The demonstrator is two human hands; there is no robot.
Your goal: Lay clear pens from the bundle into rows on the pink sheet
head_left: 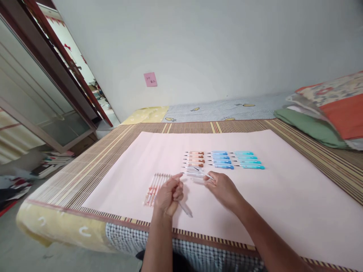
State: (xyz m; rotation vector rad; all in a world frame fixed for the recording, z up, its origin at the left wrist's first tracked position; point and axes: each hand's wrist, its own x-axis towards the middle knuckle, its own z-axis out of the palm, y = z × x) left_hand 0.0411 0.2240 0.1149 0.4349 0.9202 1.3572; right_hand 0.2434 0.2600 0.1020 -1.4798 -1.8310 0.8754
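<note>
My right hand pinches a white pen by its right end, and its dark tip points left. That tip is close to the stretched index finger of my left hand; I cannot tell whether they touch. The other left fingers are curled around a clear, slim plastic piece sticking out below the palm. Under the white pen lie a few pale, clear-looking pieces, partly hidden. Beside my left hand is a row of white pens with orange-red patterns, partly covered by it.
Beyond my hands, pens lie in columns on a pale pink sheet: brown pens, blue pens and teal pens. A striped mat lies beneath. Folded bedding is at right, and a pink note is on the wall.
</note>
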